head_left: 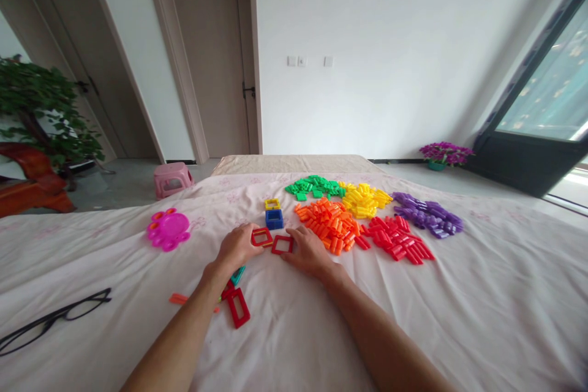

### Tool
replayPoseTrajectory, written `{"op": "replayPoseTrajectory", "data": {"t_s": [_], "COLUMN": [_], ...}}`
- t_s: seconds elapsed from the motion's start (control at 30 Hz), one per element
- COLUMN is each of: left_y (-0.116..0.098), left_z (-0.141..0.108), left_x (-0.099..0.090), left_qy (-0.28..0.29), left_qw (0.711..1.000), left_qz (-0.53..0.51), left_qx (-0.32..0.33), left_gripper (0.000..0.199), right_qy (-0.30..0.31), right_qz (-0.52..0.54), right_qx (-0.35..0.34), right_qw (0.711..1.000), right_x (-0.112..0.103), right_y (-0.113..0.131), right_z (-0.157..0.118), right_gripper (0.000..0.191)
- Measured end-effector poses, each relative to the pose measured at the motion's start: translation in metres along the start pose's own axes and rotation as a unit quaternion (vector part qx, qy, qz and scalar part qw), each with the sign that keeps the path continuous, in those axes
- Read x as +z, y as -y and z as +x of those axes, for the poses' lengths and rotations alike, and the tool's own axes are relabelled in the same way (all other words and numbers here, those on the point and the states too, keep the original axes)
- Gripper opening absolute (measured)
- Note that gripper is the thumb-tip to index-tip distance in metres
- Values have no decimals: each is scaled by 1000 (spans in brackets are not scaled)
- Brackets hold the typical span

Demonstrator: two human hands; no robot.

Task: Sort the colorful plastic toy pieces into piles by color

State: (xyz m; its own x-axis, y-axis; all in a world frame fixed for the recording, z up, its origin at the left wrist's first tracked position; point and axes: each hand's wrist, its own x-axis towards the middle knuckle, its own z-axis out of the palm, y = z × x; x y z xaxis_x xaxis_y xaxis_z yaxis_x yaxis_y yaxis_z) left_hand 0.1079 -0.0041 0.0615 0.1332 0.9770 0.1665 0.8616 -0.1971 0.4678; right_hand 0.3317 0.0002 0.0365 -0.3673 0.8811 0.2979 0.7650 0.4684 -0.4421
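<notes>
My left hand point(239, 248) pinches a red square frame tile point(261, 229) by its left side. In my right hand point(310, 251) is a second red square frame tile point(282, 253), held at its right edge. The two tiles are close together, tilted toward each other; a bit of yellow shows beneath the left one. Just beyond them sit a blue stack of square frames point(274, 226) and a yellow square frame point(272, 199). Near my left forearm lie a red rectangular frame point(238, 307) and a teal piece point(237, 275), partly hidden by the arm.
Piles of green point(315, 185), yellow point(365, 200), orange point(331, 226), red point(399, 239) and purple point(427, 215) plastic pieces lie right of centre. A magenta paw-shaped tray point(172, 229) and black glasses point(57, 317) are on the left. A wrinkled pale cloth point(496, 300) covers the surface.
</notes>
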Motion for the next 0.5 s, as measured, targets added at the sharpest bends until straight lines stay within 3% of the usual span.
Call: {"op": "replayPoseTrajectory", "data": {"t_s": [0.17, 0.27, 0.3, 0.4, 0.5], "left_y": [4, -12, -18, -35, -39], "left_z": [-5, -7, -8, -10, -12], "left_x": [-7, -2, 0, 4, 4], "left_qy": [7, -19, -16, 48, 87], "left_qw": [1000, 990, 974, 886, 829], "left_qz": [8, -135, -225, -456, -540], "left_qx": [17, 26, 9, -72, -120], "left_gripper": [53, 57, 56, 55, 50], "right_qy": [-16, -41, -43, -41, -41], "right_qz": [60, 168, 205, 282, 297], "right_qx": [35, 59, 59, 46, 21], "right_qw": [997, 983, 976, 957, 954], "right_x": [-4, -3, -3, 0, 2], "right_y": [-2, 0, 2, 10, 16], "right_z": [4, 8, 8, 8, 8], "right_gripper": [39, 46, 47, 48, 48]}}
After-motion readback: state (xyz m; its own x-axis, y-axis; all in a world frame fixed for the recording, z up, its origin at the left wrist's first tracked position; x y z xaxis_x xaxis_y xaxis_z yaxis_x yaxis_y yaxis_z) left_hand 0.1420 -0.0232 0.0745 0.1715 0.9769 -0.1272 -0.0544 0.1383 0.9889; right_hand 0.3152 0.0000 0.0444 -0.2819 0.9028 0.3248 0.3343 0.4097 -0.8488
